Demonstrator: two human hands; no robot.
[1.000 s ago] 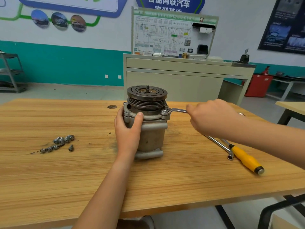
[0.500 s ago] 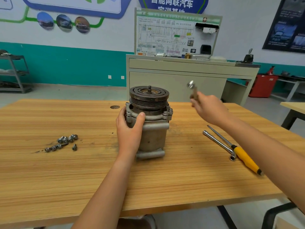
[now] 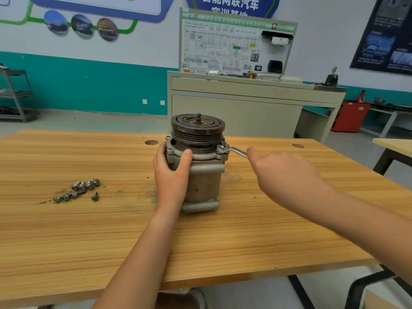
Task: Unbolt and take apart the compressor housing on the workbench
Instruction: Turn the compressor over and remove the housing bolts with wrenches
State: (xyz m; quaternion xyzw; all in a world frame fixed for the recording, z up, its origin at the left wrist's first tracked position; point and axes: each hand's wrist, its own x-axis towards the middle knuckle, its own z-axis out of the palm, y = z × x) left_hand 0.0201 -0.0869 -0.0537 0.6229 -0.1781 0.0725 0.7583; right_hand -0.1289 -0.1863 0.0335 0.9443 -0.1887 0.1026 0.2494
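Observation:
The grey compressor (image 3: pixel 206 181) stands upright mid-bench, with its dark grooved pulley (image 3: pixel 198 130) on top. My left hand (image 3: pixel 172 172) grips the housing's left side just under the flange, thumb across the front. A silver wrench (image 3: pixel 233 150) sits on a bolt at the flange's right edge, its handle pointing right. My right hand (image 3: pixel 283 175) holds the far end of that handle; the fingers curl under and hide the rest of it.
Several removed bolts (image 3: pixel 78 190) lie loose on the wooden workbench (image 3: pixel 89 237) to the left. A beige training cabinet (image 3: pixel 245 103) with a wiring board stands behind the bench. Another table's corner (image 3: pixel 394 146) shows at the right.
Half a second ago my right hand held the wrench lifted off, up in the air. Now the wrench is back on the right flange bolt. My left hand has kept its grip.

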